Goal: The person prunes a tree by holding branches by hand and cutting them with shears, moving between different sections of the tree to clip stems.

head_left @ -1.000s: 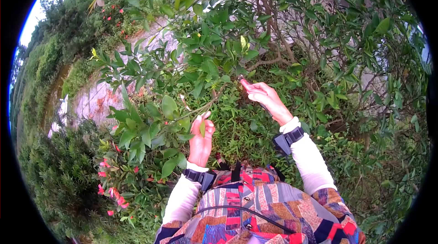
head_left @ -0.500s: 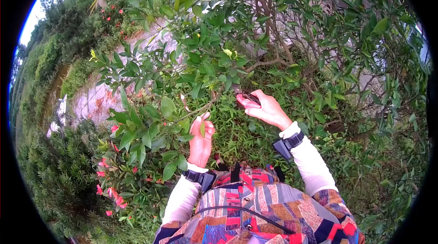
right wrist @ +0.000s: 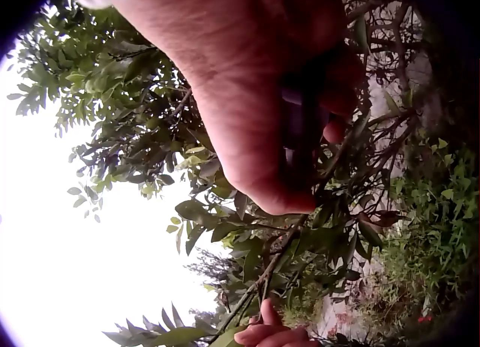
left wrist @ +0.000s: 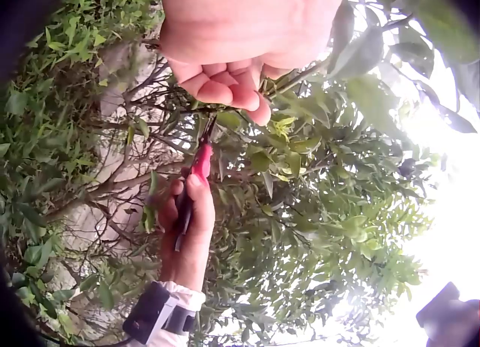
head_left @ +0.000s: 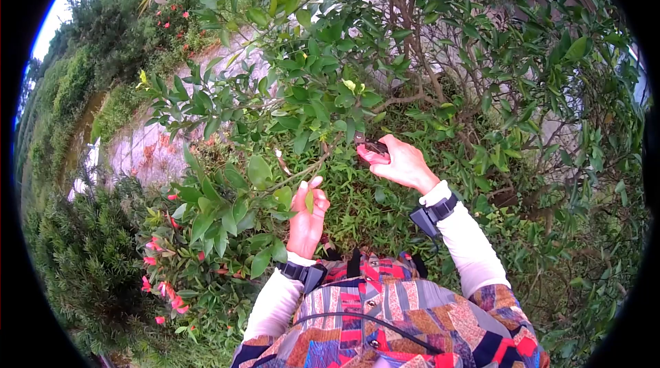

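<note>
My left hand [head_left: 307, 220] grips a thin leafy branch [head_left: 313, 166], its fingers curled round the stem in the left wrist view. To its right, my right hand [head_left: 407, 167] holds a pair of pruning shears [left wrist: 202, 164] with red and dark handles. The blades [left wrist: 210, 125] point toward the branch, just past the left fingertips in the left wrist view. In the right wrist view, the branch [right wrist: 271, 266] runs from the left fingers up toward the right hand, whose thumb and palm hide most of the shears.
A larger tree limb [head_left: 430, 72] with dense foliage stands ahead and right. Pink flowers [head_left: 168, 289] grow on a bush at lower left. Low green plants [head_left: 350, 210] cover the ground below the hands, with a pale paved strip [head_left: 148, 155] beyond.
My right hand has drawn back toward the body with the shears and turned, so the dark handle now shows. My left hand stays on the branch with barely any shift.
</note>
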Demonstrator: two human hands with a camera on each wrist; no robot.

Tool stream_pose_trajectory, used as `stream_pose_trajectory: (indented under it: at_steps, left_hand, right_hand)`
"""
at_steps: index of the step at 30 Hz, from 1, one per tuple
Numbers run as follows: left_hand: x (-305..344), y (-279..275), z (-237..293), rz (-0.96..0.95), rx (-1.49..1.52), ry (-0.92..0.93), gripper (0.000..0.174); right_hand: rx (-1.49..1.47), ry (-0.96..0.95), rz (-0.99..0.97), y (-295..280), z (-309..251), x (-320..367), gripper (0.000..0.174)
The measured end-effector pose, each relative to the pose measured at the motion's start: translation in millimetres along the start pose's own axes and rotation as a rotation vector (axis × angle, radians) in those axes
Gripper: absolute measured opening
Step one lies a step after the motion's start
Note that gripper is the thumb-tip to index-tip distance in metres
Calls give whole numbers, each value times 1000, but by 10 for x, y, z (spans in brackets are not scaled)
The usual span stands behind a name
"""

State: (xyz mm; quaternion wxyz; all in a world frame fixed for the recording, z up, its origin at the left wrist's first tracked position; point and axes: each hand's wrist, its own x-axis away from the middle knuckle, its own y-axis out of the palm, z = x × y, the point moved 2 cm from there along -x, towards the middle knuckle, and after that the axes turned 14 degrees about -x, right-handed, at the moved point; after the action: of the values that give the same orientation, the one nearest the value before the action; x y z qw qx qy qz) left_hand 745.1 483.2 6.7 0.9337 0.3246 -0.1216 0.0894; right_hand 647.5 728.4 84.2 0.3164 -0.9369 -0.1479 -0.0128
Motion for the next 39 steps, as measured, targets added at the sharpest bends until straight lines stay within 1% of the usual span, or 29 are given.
stream_pose_trajectory:
  at_steps: [1,4,9,13,20,23,25,26,28,30,32,35,39]
  left_hand:
    - [8,1,-14,5,-16,-5,41]
    - [28,28,-11,-9,-31,-15,41]
    - [31,13,-48,4,-9,-53,41]
    - [48,75,4,-7,-29,-28,40]
    - [35,20,-39,-8,-45,-17,38]
    - [25,-9,-57,-4,-52,-15,37]
    - [14,-10,-31,-9,-57,-14,36]
    - [23,-14,-12,-3,-61,-4,36]
    - [20,-23,4,5,-64,5,35]
    - [-16,-69,7,38,-17,-4,34]
    - [-59,-133,-4,5,-2,5,34]
    - [-80,-151,-14,-21,41,5,34]
    - [-88,-161,-29,-3,48,-20,33]
  right_hand:
    - [22,22,1,-1,-17,-8,65]
    - [1,3,33,43,29,56,63]
    - [7,9,31,0,2,76,62]
    - [20,-7,3,-28,-25,88,61]
    - [53,-4,13,32,-67,30,59]
    - [70,-22,10,26,-82,14,58]
    - [119,-89,15,13,-73,29,56]
    - [117,-87,16,8,-46,43,56]
    - [44,-7,-35,-1,54,76,58]
    - [12,-14,-15,47,211,123,60]
    - [-19,-22,8,69,309,115,62]
    - [-94,17,51,79,328,120,64]
    - [-145,-11,65,100,292,70,62]
